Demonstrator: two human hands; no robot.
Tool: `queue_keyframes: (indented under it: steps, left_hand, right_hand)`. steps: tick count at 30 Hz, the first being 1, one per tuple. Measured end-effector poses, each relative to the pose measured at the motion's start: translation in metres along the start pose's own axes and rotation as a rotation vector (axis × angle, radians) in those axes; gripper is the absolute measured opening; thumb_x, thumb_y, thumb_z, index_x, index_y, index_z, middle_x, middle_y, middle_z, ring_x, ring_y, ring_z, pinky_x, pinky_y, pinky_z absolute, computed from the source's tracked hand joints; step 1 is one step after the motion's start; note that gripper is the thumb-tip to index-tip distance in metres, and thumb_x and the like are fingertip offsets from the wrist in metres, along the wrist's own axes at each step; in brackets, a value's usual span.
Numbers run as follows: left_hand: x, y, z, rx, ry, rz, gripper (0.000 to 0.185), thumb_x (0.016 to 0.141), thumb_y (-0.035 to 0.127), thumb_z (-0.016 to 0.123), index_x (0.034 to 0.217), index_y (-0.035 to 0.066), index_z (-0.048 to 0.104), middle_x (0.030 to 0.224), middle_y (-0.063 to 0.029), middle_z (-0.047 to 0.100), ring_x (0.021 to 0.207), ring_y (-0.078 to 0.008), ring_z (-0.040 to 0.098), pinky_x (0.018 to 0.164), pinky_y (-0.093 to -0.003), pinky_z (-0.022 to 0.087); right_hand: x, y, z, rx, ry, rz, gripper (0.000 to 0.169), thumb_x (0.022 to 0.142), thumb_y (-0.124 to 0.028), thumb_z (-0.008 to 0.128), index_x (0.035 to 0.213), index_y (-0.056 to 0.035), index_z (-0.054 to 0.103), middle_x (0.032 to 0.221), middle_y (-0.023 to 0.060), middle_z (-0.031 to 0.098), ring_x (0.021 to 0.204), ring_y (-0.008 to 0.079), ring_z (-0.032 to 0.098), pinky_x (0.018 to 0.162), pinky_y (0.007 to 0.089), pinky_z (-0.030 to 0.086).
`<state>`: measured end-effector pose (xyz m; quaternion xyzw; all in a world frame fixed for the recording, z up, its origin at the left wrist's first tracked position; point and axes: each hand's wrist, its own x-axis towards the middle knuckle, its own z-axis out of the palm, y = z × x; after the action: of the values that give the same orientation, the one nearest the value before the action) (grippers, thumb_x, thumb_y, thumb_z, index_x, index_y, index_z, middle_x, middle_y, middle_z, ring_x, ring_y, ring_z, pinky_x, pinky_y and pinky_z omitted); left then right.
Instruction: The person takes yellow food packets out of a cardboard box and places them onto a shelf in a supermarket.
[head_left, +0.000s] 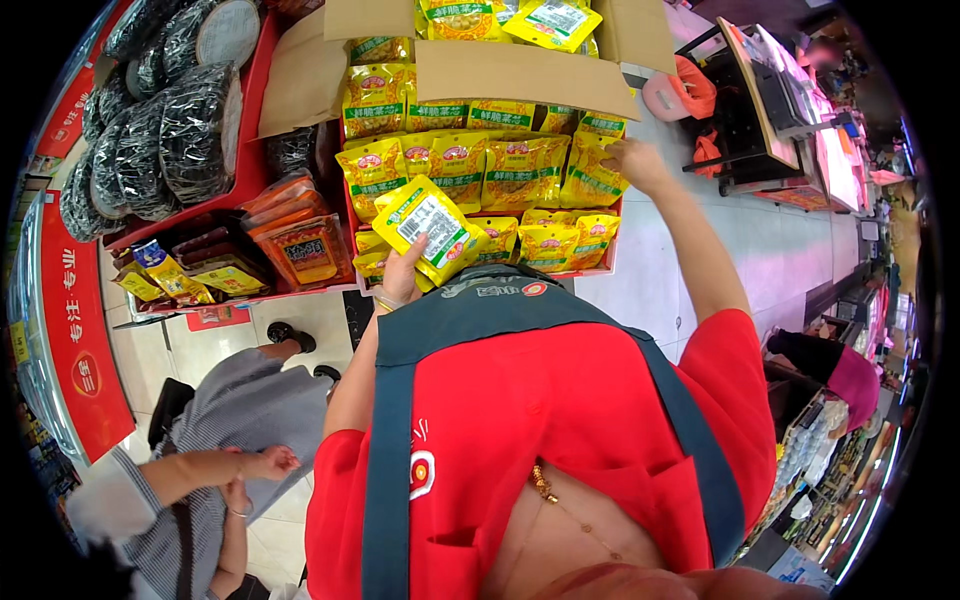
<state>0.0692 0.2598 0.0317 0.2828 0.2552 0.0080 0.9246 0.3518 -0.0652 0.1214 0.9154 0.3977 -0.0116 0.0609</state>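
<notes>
My left hand (403, 271) grips yellow food pouches (429, 225), back side up with a printed code, in front of the lower rows of a display. At the right end of the middle row, my right hand (637, 163) has its fingers at the upper edge of a yellow-green pouch (589, 174) standing there; whether they pinch it cannot be told. More such pouches (523, 171) stand upright in rows. Behind them an open cardboard box (525, 73) with raised flaps holds further pouches.
Left of the pouches, a red bin (251, 142) holds black plastic-wrapped packages (196, 135), with orange-red packets (304, 247) below. A person in a striped garment (247, 420) stands close at lower left. A wheeled table (757, 97) and a pink bucket (667, 96) are at upper right.
</notes>
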Motion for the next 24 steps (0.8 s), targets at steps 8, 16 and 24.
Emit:
queue_keyframes:
  steps: [8,16,24]
  left_hand:
    - [-0.004,0.008,0.014,0.002,-0.036,-0.086,0.036,0.086,0.009,0.057,0.119,0.001,0.045,0.112,-0.0118,0.056,0.100,-0.0242,0.057,0.087,-0.0376,0.047]
    - [0.008,0.000,0.021,0.218,-0.079,-0.076,0.036,0.082,0.006,0.061,0.115,-0.001,0.050,0.109,-0.0102,0.060,0.098,-0.0191,0.058,0.085,-0.0329,0.046]
    - [0.017,-0.003,0.043,0.340,-0.099,-0.011,0.032,0.087,0.019,0.060,0.111,0.000,0.054,0.105,-0.0076,0.061,0.093,-0.0151,0.058,0.081,-0.0303,0.047]
  right_hand:
    - [0.019,-0.013,0.053,0.013,0.202,0.093,0.024,0.079,-0.031,0.062,0.084,-0.0084,0.055,0.089,0.0070,0.055,0.083,0.0280,0.058,0.065,0.0395,0.047]
    - [0.026,-0.063,0.018,0.257,0.334,0.278,0.039,0.076,-0.033,0.066,0.105,-0.0078,0.057,0.100,0.0089,0.057,0.086,0.0290,0.058,0.072,0.0378,0.049]
    - [-0.003,-0.192,0.000,1.402,-0.251,0.201,0.030,0.080,-0.026,0.066,0.098,-0.0019,0.060,0.081,0.0115,0.062,0.077,0.0147,0.058,0.071,0.0283,0.046]
